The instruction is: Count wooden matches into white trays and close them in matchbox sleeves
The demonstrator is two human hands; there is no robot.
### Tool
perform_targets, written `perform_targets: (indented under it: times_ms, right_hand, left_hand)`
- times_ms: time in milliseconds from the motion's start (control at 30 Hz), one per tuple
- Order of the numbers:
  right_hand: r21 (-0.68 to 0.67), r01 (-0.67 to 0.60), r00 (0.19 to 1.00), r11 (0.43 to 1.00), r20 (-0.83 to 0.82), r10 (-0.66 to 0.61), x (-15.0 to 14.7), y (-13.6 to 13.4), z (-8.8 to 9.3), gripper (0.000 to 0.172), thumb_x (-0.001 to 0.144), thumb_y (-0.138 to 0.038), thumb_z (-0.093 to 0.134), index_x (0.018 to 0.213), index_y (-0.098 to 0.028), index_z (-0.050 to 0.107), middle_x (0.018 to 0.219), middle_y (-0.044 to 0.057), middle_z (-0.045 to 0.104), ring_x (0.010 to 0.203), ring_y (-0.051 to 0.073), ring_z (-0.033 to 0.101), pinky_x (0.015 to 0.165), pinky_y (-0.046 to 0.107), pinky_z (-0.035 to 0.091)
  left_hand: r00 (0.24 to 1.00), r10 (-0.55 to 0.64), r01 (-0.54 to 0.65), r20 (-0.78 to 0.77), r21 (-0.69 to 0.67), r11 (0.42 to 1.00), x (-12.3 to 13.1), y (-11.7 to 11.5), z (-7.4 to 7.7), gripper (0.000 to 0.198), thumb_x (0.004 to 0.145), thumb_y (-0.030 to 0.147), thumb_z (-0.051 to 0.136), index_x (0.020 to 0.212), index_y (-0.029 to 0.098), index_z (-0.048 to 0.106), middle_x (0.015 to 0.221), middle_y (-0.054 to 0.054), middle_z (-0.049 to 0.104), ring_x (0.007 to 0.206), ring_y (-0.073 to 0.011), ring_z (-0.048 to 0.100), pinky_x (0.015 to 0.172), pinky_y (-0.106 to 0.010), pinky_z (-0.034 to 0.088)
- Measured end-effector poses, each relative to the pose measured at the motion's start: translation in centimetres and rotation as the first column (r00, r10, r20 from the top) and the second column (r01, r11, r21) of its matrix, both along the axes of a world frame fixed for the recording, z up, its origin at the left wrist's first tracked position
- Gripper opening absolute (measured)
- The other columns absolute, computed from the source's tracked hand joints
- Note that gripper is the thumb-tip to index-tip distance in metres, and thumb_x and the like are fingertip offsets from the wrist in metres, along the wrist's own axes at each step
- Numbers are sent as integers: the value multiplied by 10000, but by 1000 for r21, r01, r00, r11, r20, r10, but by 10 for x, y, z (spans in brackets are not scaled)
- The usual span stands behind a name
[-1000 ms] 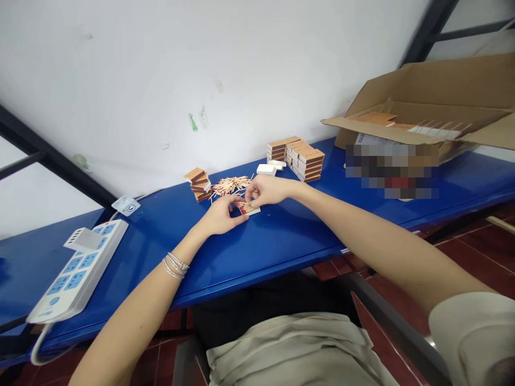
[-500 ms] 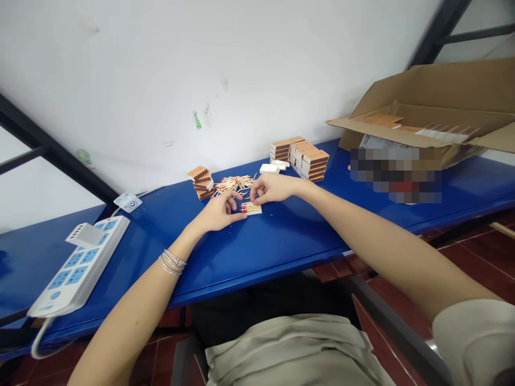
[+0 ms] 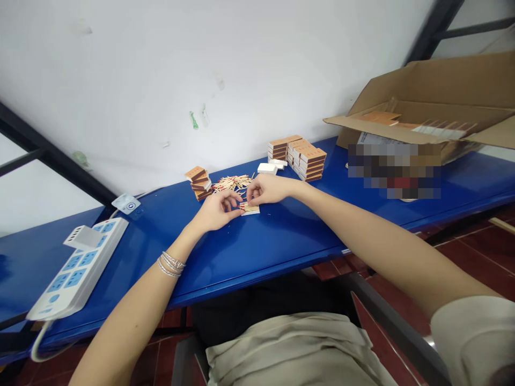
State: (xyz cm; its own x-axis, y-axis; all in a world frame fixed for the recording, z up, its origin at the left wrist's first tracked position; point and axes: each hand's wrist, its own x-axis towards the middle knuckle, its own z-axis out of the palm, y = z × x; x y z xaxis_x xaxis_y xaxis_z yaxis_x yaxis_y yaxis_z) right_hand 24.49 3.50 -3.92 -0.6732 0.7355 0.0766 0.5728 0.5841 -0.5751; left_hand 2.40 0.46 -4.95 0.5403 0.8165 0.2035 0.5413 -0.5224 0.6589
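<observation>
A small white matchbox tray (image 3: pixel 253 211) with several red-tipped matches in it lies on the blue table. My left hand (image 3: pixel 216 210) is at its left end, thumb on the near corner and the other fingers curled at the far side, steadying it. Over the tray's far edge, my right hand (image 3: pixel 269 188) has its thumb and fingertips pinched together, touching the matches; what is between them is too small to make out. Just behind both hands sits a loose heap of matches (image 3: pixel 232 183).
Stacked matchboxes stand left of the heap (image 3: pixel 198 185) and at the back right (image 3: pixel 308 158), beside white trays (image 3: pixel 267 169). A power strip (image 3: pixel 80 268) lies left on the table (image 3: pixel 241 252). An open cardboard box (image 3: pixel 434 102) stands right, against the wall.
The view has shifted slightly. Both hands stay at the tray, and the right fingertips sit a little further left over the matches.
</observation>
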Motion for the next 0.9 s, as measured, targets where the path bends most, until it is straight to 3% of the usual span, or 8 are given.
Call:
perform_targets:
  times_ms: [167,400,700,900]
  right_hand:
    - [17,20,1000,1000,14,-20,-4,-2,-3,173,715,-289,673,796,-154,743,583,-8,645,529,105,518,522,231,344]
    - [6,44,999,999,17,-45,1,1,-1,154,704,-243,661,791,-138,735,628,10,678,555,111,544,538,232,368]
    - [-19,56,996,998,69,-55,4,0,3,165,721,-267,655,787,-138,733,657,22,699,585,124,582,553,232,401]
    - [-2,79,993,997,84,-78,0,0,-1,141,714,-239,656,793,-136,710,686,34,709,591,128,603,530,220,410]
  left_hand:
    - [990,72,-71,-125,11,997,-3,0,2,395,671,413,795,931,162,636,710,8,600,569,-102,519,562,-253,456]
    - [994,59,-60,-94,-12,998,5,-6,3,270,723,351,754,870,161,632,701,-3,640,579,-105,541,568,-244,468]
    - [992,95,-96,-84,-9,995,7,-8,3,267,719,317,761,900,168,634,667,7,639,581,-114,568,577,-250,484]
    - [997,58,-60,-49,-43,997,8,-10,2,225,748,296,727,901,157,639,704,-21,667,631,-130,606,607,-256,494]
